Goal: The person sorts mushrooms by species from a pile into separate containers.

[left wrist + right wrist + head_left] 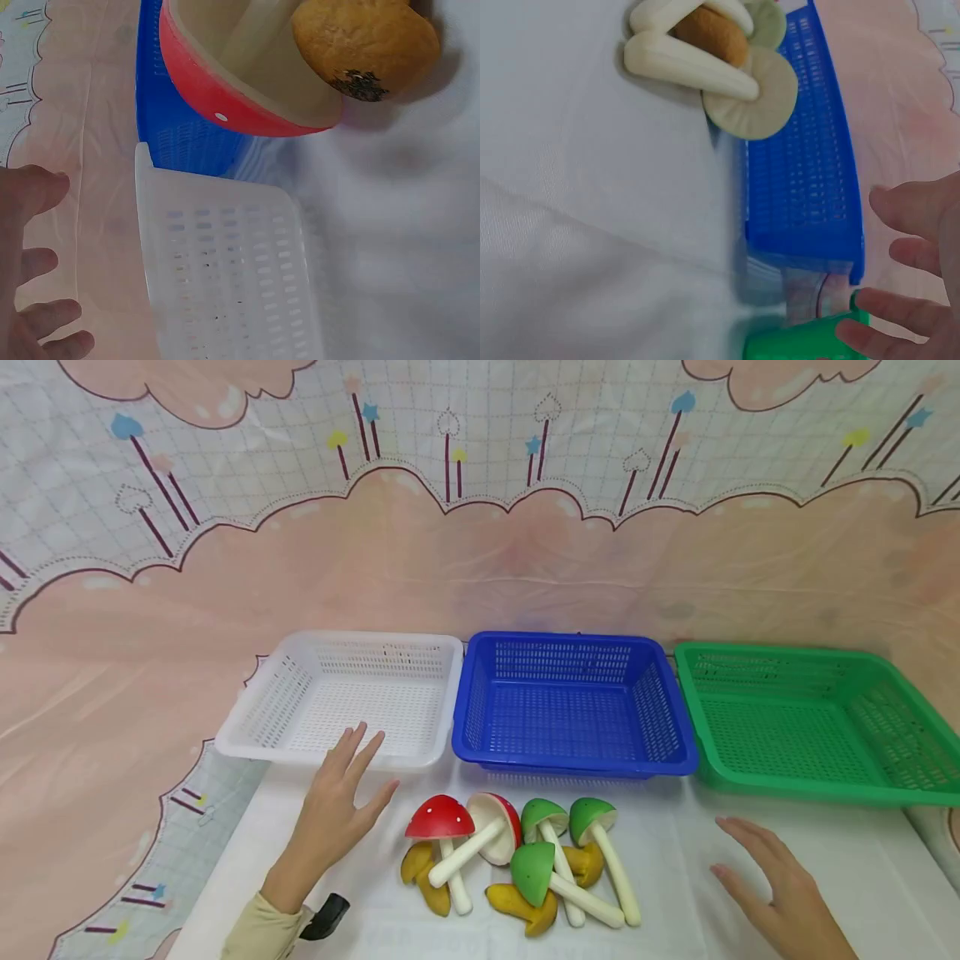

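Note:
A pile of toy mushrooms lies on the white table in the head view. Two have red, white-dotted caps (439, 817), three have green caps (533, 873), and three are small and yellow-brown (517, 906). My left hand (330, 818) hovers left of the pile, near the front rim of the white basket (337, 758), fingers spread and holding nothing. To the right of the pile, my right hand (780, 885) is held apart from everything, its fingers loosely extended below the green basket (810, 792). Both wrist views show spread fingers (45, 319) (900, 307) without any object in them.
Between the white and green baskets stands a blue basket (577, 766), behind the mushrooms. All three baskets form a row along the back of the table (675, 893). A patterned pink and white cloth (525, 560) hangs behind them.

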Motion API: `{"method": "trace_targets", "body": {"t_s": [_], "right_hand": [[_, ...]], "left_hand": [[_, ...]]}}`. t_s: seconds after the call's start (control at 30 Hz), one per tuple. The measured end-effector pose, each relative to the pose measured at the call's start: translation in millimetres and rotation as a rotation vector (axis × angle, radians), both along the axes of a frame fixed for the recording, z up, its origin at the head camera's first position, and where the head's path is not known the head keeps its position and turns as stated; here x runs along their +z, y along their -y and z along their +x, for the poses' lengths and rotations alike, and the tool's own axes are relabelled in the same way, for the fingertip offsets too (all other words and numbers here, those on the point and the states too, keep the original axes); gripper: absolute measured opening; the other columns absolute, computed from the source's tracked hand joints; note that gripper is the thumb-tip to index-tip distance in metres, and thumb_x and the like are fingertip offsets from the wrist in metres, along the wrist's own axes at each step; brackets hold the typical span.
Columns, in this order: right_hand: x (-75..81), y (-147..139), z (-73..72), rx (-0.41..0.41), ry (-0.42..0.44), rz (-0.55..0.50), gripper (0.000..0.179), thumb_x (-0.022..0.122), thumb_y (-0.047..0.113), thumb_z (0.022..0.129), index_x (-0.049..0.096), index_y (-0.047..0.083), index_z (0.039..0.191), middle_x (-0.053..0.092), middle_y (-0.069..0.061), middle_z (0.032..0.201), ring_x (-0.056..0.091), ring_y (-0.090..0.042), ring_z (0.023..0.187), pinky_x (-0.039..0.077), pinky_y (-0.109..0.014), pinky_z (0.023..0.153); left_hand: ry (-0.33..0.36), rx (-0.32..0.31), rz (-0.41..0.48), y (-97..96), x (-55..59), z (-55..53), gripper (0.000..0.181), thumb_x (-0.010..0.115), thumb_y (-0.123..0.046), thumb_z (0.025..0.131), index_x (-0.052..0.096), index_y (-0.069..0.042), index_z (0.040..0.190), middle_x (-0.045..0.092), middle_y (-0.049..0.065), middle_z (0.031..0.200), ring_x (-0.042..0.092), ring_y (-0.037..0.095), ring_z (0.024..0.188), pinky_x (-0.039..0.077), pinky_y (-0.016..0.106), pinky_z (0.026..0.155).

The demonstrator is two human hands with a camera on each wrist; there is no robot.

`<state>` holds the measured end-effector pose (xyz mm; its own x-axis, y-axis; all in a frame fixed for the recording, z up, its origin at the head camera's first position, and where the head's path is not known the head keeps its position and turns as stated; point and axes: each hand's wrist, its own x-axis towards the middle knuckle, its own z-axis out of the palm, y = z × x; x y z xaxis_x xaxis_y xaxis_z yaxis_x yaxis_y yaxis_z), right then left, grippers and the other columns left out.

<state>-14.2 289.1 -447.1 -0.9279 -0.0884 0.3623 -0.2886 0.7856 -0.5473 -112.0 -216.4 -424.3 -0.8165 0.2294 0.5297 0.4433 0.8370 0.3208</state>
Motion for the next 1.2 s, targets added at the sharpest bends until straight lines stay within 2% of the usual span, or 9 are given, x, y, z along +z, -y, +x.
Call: {"method": "trace_targets", "body": {"t_s": [0.2,0.37,0.57,0.87,1.1,1.2], "right_hand": [[-2.9,7,1.4,0.024,-0.040,-0.016,0.060,0.078,0.005,0.075,0.056,0.014,0.130,0.053,0.011,0.119,0.040,0.014,0.108,0.035,-0.003,0.078],[-3.6,17,1.4,0.038,-0.024,-0.016,0.056,0.078,0.005,0.074,0.058,0.014,0.126,0.056,0.009,0.115,0.042,0.013,0.106,0.039,-0.004,0.075],[-5.1,27,0.9,0.054,-0.001,-0.043,0.051,0.078,0.005,0.075,0.060,0.015,0.121,0.059,0.011,0.109,0.049,0.009,0.101,0.043,-0.007,0.071],[-13.2,38,-2.1,0.117,-0.001,-0.062,0.045,0.077,0.001,0.074,0.062,0.013,0.116,0.064,0.000,0.103,0.059,-0.003,0.092,0.053,-0.023,0.063],[-20.2,49,-5.7,0.174,0.007,-0.080,0.041,0.077,0.000,0.074,0.063,0.008,0.112,0.065,-0.001,0.101,0.061,-0.007,0.086,0.053,-0.025,0.060],[-24.3,53,-8.3,0.176,0.045,-0.089,0.038,0.076,0.001,0.075,0.063,0.006,0.111,0.066,-0.003,0.100,0.062,-0.009,0.085,0.053,-0.024,0.059]], "left_hand": [[0.014,-0.053,0.017,-12.5,0.1,-7.9,0.069,0.075,-0.025,0.078,0.047,-0.011,0.140,0.039,0.018,0.145,0.033,0.038,0.133,0.035,0.059,0.100],[0.045,-0.081,0.039,-20.7,1.4,-15.0,0.067,0.073,-0.027,0.081,0.045,-0.014,0.141,0.037,0.015,0.147,0.031,0.035,0.135,0.036,0.057,0.101],[0.084,-0.108,0.063,-27.2,4.1,-24.0,0.061,0.070,-0.027,0.085,0.047,-0.012,0.139,0.036,0.014,0.147,0.031,0.032,0.136,0.037,0.054,0.102],[0.200,-0.139,0.076,-39.5,0.7,-38.1,0.058,0.065,-0.031,0.089,0.046,-0.014,0.141,0.033,0.012,0.150,0.028,0.031,0.138,0.036,0.054,0.102],[0.261,-0.182,0.058,-50.5,2.0,-46.4,0.054,0.062,-0.030,0.091,0.046,-0.016,0.141,0.034,0.008,0.150,0.029,0.028,0.138,0.037,0.053,0.101],[0.287,-0.208,0.065,-54.8,0.3,-49.8,0.051,0.060,-0.029,0.093,0.047,-0.016,0.140,0.033,0.006,0.150,0.028,0.026,0.138,0.036,0.052,0.102]]}}
